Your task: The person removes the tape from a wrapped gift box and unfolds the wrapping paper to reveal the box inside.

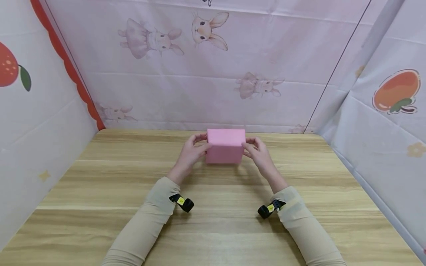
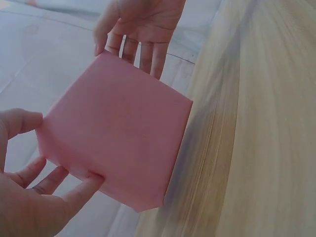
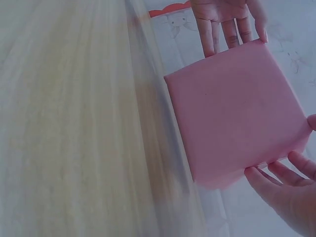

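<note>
A plain pink box point(image 1: 223, 151) is held between two hands near the back of the table. My left hand point(image 1: 190, 150) grips its left side, the thumb near the upper front corner and the fingers spread along the side. On the opposite side, my right hand point(image 1: 260, 153) grips it the same way. Both wrist views show the smooth, unmarked front face of the pink box point(image 2: 118, 128) with fingertips pressed to its ends. Its lower edge is close over the wood, with a shadow beneath.
The wood-grain table point(image 1: 219, 229) runs back to a pink wall cloth point(image 1: 199, 96) printed with rabbits. White side cloths point(image 1: 382, 140) with fruit prints stand at left and right. Each sleeved wrist carries a small black camera point(image 1: 188, 205).
</note>
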Demonstrator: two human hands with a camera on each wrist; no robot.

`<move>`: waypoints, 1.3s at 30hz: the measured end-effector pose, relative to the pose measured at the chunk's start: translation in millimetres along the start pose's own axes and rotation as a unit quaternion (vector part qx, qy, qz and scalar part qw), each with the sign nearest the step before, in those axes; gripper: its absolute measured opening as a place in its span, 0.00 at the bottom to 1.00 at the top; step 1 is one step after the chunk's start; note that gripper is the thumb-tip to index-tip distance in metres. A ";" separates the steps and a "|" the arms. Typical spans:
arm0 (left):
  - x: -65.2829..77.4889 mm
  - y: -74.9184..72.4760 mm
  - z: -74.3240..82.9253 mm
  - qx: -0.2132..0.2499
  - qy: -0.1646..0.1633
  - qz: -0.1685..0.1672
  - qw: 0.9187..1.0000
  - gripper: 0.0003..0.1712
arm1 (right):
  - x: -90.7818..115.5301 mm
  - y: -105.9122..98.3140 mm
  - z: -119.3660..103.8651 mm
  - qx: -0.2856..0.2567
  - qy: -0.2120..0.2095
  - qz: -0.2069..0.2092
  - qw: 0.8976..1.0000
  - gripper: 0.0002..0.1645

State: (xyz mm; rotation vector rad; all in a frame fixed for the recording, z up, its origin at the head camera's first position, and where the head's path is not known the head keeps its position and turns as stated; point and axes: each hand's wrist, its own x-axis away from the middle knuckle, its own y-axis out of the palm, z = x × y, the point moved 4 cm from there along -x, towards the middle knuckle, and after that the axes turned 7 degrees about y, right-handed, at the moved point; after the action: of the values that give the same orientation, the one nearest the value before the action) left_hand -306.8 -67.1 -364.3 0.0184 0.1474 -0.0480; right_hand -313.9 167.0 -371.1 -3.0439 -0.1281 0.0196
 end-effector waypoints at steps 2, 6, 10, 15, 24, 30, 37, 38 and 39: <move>0.5 -0.5 0.6 -0.014 0.007 -0.006 1.000 0.30 | 0.1 -0.1 0.5 0.004 0.002 -0.002 1.000 0.22; 0.2 -1.2 0.5 -0.042 0.025 -0.021 0.999 0.34 | 1.4 -1.3 0.7 0.025 0.002 -0.003 1.000 0.25; -0.7 -0.8 -0.6 -0.056 0.043 -0.043 0.997 0.36 | 2.0 -2.3 0.0 0.033 -0.006 -0.002 0.999 0.30; -0.8 -1.4 -2.2 -0.075 0.060 -0.062 0.993 0.38 | 2.1 -2.5 -0.7 0.033 -0.018 -0.014 0.999 0.38; -2.2 -4.6 -3.6 -0.070 0.080 -0.068 0.992 0.31 | 1.9 -1.9 0.4 0.056 -0.045 -0.027 0.997 0.32; -2.3 -7.3 -5.5 -0.084 0.088 -0.056 0.991 0.27 | 1.8 0.3 0.2 0.058 -0.047 -0.026 0.997 0.30; -2.4 -9.9 -7.2 -0.109 0.093 -0.056 0.988 0.23 | 1.2 0.6 4.0 0.082 -0.042 -0.031 0.995 0.29; -2.7 -10.2 -7.7 -0.113 0.093 -0.058 0.987 0.23 | 1.1 0.2 4.6 0.087 -0.042 -0.032 0.995 0.29; -3.0 -10.6 -8.1 -0.117 0.094 -0.060 0.987 0.23 | 1.1 0.0 5.0 0.091 -0.043 -0.033 0.994 0.29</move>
State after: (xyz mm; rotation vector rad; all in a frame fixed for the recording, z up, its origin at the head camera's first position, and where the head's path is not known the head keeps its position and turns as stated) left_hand -311.5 -77.4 -371.9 -0.2211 0.3415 -0.1490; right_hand -312.9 167.6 -376.1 -2.8546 -0.2216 0.1501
